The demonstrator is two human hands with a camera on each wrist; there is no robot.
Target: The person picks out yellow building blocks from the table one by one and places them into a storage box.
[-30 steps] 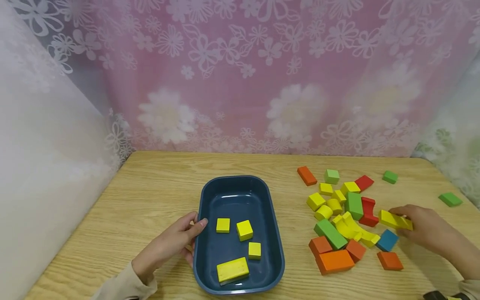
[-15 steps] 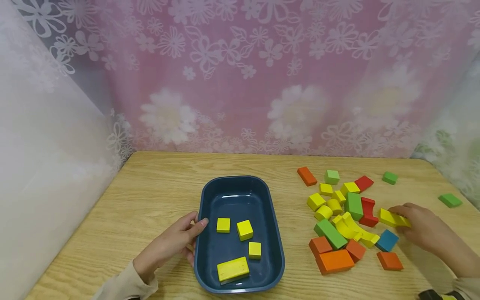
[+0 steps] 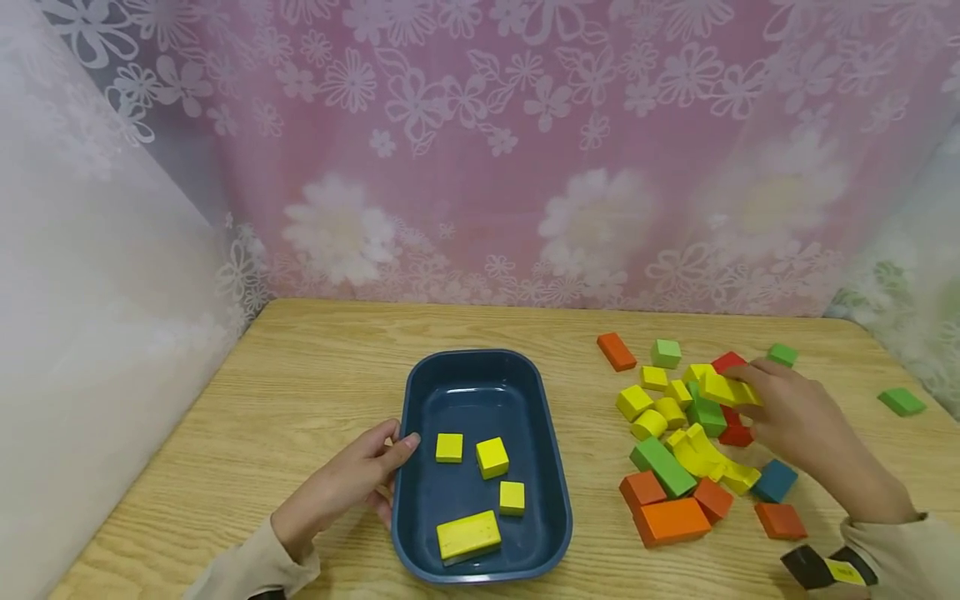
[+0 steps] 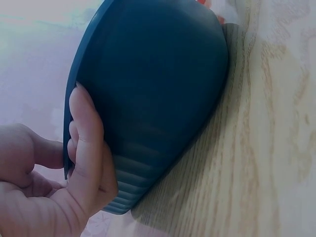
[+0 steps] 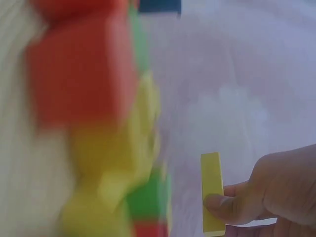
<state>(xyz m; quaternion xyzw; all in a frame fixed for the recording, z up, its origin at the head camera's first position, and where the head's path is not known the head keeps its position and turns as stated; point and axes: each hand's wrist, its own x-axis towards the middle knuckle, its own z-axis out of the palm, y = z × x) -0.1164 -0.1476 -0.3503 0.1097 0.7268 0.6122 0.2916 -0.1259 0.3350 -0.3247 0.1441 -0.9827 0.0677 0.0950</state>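
Over the table (image 3: 322,358), the right hand (image 3: 798,417) pinches a yellow block (image 3: 722,388); dipping could jostle the pile (image 3: 696,457) below. The left hand (image 3: 341,479) grips the tray (image 3: 480,372).

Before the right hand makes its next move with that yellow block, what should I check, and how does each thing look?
1. Right hand grips the yellow block: ok, thumb and fingers pinch it.
2. Yellow block clear of the pile: ok, the right wrist view shows a gap.
3. Left hand holds the dark blue tray: ok, thumb inside, fingers outside.
4. Room in the dark blue tray: ok, its far end is bare.
5. Table behind the right hand: cannot tell, the hand hides part.
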